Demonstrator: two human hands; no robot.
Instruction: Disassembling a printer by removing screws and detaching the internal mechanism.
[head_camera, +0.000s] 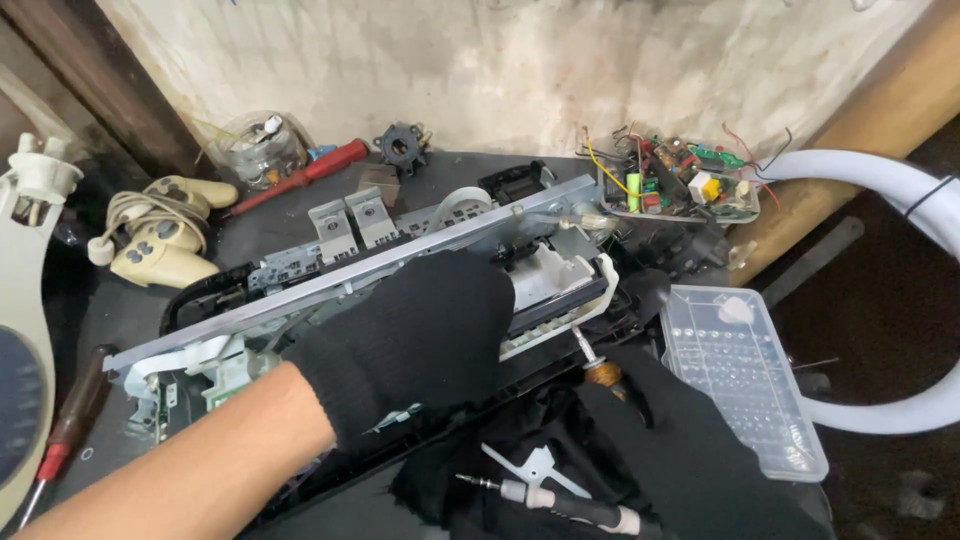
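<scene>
My left hand (420, 340), in a black knit glove, lies flat on the opened device (400, 265), a long chassis with a grey metal rail and white plastic parts lying across the dark bench. My right hand (680, 440), also gloved in black, grips a screwdriver with an amber handle (598, 368); its metal tip points up at the white plastic block at the device's right end. A second small screwdriver with a grey and black handle (560, 498) lies on black cloth below my hands, beside a white plastic piece (535, 465).
A clear plastic tray (745, 375) sits right of the device. A circuit board with coloured wires (675, 185) is at the back right, a white hose (900, 200) beyond it. A cream game controller (165, 235), a red-handled screwdriver (305, 172) and a clear jar (260, 145) lie at the back left.
</scene>
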